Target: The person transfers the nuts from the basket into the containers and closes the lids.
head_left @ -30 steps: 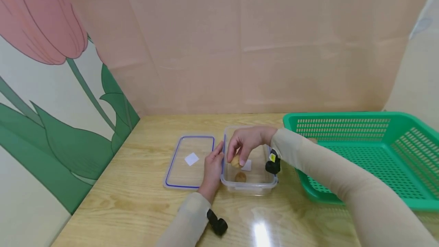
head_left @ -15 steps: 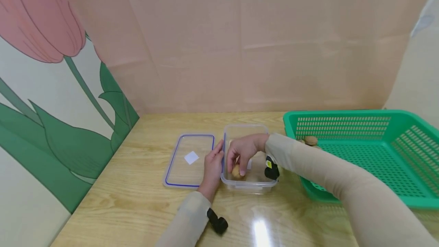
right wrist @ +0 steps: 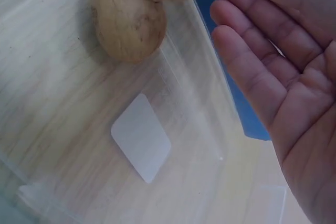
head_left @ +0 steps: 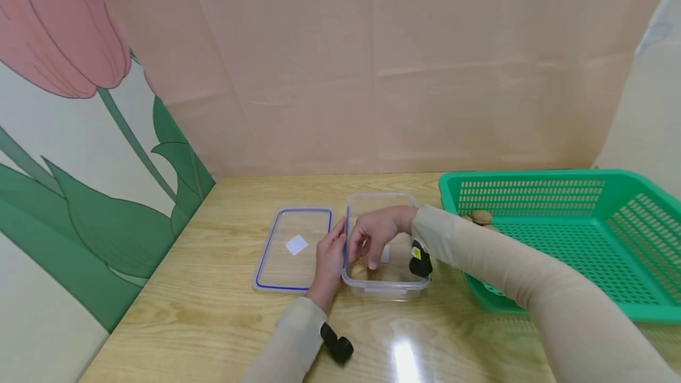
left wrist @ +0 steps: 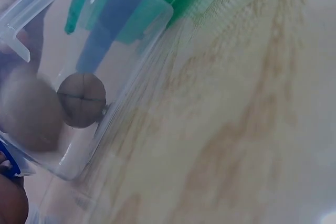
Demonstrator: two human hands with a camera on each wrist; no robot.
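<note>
A clear plastic box (head_left: pixel 388 289) stands uncovered on the table with two walnuts at its near end. One walnut (right wrist: pixel 130 20) sits still on the box floor; the other walnut (left wrist: pixel 31 111) is blurred in both wrist views. My right hand (head_left: pixel 379 230) reaches into the box above them, fingers loosely bent and apart from the walnuts. Against the box's left wall, my left hand (head_left: pixel 330 260) rests with its fingers extended along the side. A white diamond-shaped label (right wrist: pixel 143 139) shows at the box floor.
Left of the box lies a clear lid (head_left: pixel 271 279) with a blue seal and a white label (head_left: pixel 297 245). On the right stands a green basket (head_left: pixel 532 177), with several walnuts (head_left: pixel 482 217) at its left end, partly hidden by the right sleeve.
My right hand lowered the pinched walnut into the near end of the box and let it go beside the other one. The left hand stayed at the box's side.
</note>
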